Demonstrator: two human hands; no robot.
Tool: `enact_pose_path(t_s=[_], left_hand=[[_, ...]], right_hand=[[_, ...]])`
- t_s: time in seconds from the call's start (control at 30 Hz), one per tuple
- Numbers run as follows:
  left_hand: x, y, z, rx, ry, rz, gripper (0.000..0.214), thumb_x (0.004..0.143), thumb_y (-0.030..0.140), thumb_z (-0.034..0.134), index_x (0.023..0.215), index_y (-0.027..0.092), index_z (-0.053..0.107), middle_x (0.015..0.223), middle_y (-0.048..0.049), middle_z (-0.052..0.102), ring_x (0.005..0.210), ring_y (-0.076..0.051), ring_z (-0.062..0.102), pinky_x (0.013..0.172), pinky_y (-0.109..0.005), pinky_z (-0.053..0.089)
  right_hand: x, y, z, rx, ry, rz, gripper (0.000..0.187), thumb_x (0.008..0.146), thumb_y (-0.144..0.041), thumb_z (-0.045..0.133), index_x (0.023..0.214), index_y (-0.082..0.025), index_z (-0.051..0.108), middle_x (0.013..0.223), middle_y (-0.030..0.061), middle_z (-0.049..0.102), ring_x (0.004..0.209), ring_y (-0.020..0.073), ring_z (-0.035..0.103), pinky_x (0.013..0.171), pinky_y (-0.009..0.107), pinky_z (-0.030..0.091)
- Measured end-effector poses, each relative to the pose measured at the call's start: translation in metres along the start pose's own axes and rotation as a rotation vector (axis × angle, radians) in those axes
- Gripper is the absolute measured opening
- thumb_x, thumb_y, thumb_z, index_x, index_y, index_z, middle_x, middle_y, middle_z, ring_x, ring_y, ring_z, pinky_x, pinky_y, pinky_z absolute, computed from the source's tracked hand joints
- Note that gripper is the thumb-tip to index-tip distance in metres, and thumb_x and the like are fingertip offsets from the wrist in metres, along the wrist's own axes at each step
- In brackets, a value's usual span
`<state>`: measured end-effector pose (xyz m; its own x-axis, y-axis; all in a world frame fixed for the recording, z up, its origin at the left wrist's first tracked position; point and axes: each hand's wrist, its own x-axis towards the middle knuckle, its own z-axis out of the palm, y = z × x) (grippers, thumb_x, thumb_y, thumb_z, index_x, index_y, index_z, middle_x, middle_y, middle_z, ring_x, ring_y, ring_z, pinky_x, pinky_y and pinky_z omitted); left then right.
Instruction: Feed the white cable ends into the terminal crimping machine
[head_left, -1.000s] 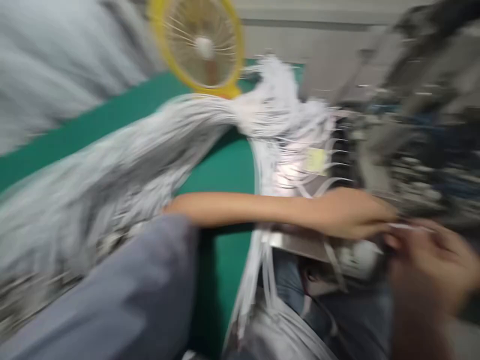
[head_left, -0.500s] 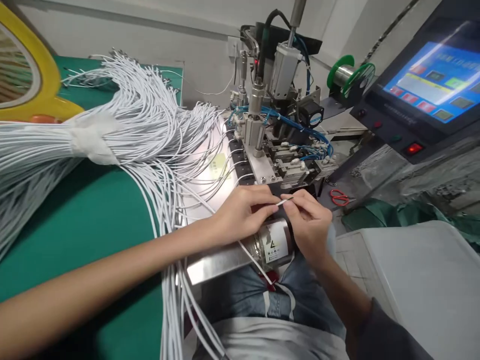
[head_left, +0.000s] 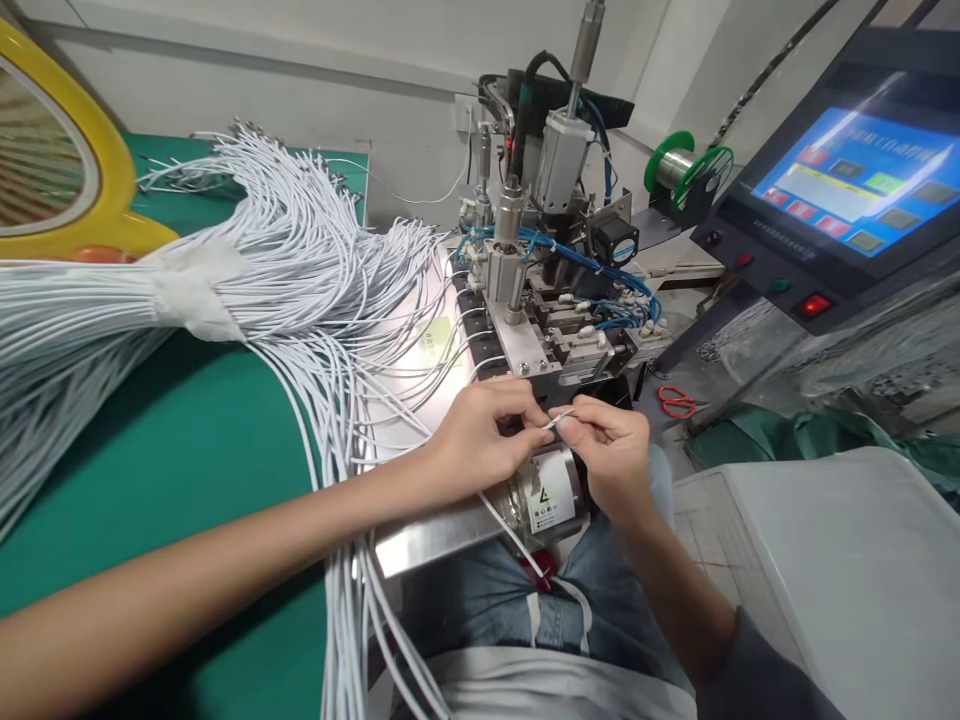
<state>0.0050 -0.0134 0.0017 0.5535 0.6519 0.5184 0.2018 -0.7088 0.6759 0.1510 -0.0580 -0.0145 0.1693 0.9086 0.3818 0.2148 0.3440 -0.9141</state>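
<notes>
Between my two hands, in front of the machine, is the end of a thin white cable (head_left: 556, 421). My left hand (head_left: 491, 430) pinches it between thumb and fingers. My right hand (head_left: 611, 445) is closed at the cable's tip, with thumb and forefinger on it. Just below the hands sits a metal cylinder with a white label (head_left: 551, 490). Another length of white cable (head_left: 514, 535) hangs down beneath my left hand. A large taped bundle of white cables (head_left: 285, 260) lies to the left, several of its ends leading into the machine (head_left: 517, 320).
A tilted touchscreen (head_left: 855, 185) stands at the right, with a spool of wire (head_left: 679, 170) beside it. Red-handled scissors (head_left: 677, 402) lie below. A pale bin lid (head_left: 847, 550) is at the lower right. A yellow-framed fan (head_left: 112, 190) is at the far left on the green mat (head_left: 225, 420).
Both hands have moved slightly left and down with the cable end, and the right fingers sit closer to the left ones. The view has shifted slightly.
</notes>
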Motion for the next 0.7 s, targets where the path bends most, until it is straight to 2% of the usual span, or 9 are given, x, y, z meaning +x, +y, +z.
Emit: enact_pose_path(t_s=[0.1,0.2,0.3,0.37,0.43,0.47,0.6,0.7], left_hand=[[-0.002,-0.002,0.001,0.133,0.043,0.079,0.015,0.078,0.010,0.060,0.064,0.014,0.060,0.061,0.0014,0.055,0.060,-0.009,0.048,0.055,-0.022,0.038],[-0.001,-0.004,-0.004,0.554,0.102,0.361,0.015,0.081,0.008,0.054,0.068,0.013,0.061,0.064,-0.0009,0.055,0.060,-0.011,0.045,0.051,-0.024,0.032],[0.001,-0.003,-0.013,0.885,0.085,0.644,0.019,0.083,0.007,0.052,0.066,0.012,0.059,0.065,-0.0015,0.055,0.060,-0.012,0.042,0.050,-0.026,0.028],[0.003,-0.002,-0.016,0.916,0.058,0.688,0.021,0.084,0.006,0.051,0.065,0.013,0.058,0.066,-0.0012,0.055,0.060,-0.012,0.042,0.051,-0.026,0.028],[0.002,-0.001,-0.015,0.833,0.035,0.591,0.023,0.084,0.006,0.049,0.065,0.013,0.059,0.064,-0.0009,0.054,0.060,-0.012,0.043,0.051,-0.025,0.029],[0.002,-0.001,-0.014,0.753,0.019,0.501,0.022,0.084,0.008,0.049,0.067,0.014,0.061,0.064,-0.0008,0.054,0.060,-0.011,0.044,0.050,-0.024,0.029],[-0.002,-0.003,-0.005,0.346,-0.095,0.133,0.014,0.085,0.019,0.054,0.081,0.016,0.068,0.066,0.0002,0.057,0.060,-0.009,0.051,0.053,-0.020,0.037],[-0.003,-0.007,0.000,0.286,-0.248,0.027,0.018,0.087,0.015,0.051,0.087,0.014,0.068,0.071,-0.0014,0.058,0.063,-0.010,0.055,0.058,-0.020,0.042]], right_hand=[[-0.007,0.000,0.008,-0.142,0.109,-0.100,0.017,0.079,-0.020,0.057,0.069,-0.015,0.070,0.052,-0.0027,0.044,0.047,0.0085,0.038,0.044,0.023,0.032],[-0.007,-0.002,0.006,-0.377,0.152,-0.282,0.017,0.079,-0.014,0.054,0.069,-0.014,0.068,0.050,-0.0050,0.035,0.045,0.0071,0.030,0.044,0.023,0.027],[0.001,-0.003,-0.004,-0.420,0.000,-0.289,0.020,0.077,-0.012,0.055,0.059,-0.015,0.061,0.048,-0.0063,0.029,0.045,0.0069,0.029,0.045,0.024,0.026],[0.008,-0.004,-0.010,-0.366,-0.123,-0.216,0.023,0.076,-0.012,0.055,0.053,-0.015,0.057,0.048,-0.0064,0.028,0.045,0.0069,0.029,0.045,0.023,0.026],[0.012,-0.005,-0.012,-0.316,-0.185,-0.158,0.025,0.076,-0.015,0.055,0.051,-0.015,0.057,0.047,-0.0057,0.031,0.045,0.0071,0.030,0.045,0.023,0.027],[0.012,-0.005,-0.012,-0.298,-0.173,-0.149,0.026,0.076,-0.016,0.055,0.051,-0.015,0.057,0.047,-0.0052,0.033,0.045,0.0073,0.031,0.045,0.023,0.027],[0.004,0.003,-0.007,-0.257,-0.004,-0.135,0.027,0.079,-0.023,0.054,0.054,-0.016,0.060,0.049,-0.0031,0.039,0.047,0.0085,0.033,0.046,0.025,0.029],[-0.001,0.019,-0.007,-0.193,-0.017,-0.009,0.023,0.078,-0.027,0.055,0.061,-0.016,0.063,0.054,-0.0008,0.047,0.051,0.0104,0.041,0.048,0.025,0.034]])
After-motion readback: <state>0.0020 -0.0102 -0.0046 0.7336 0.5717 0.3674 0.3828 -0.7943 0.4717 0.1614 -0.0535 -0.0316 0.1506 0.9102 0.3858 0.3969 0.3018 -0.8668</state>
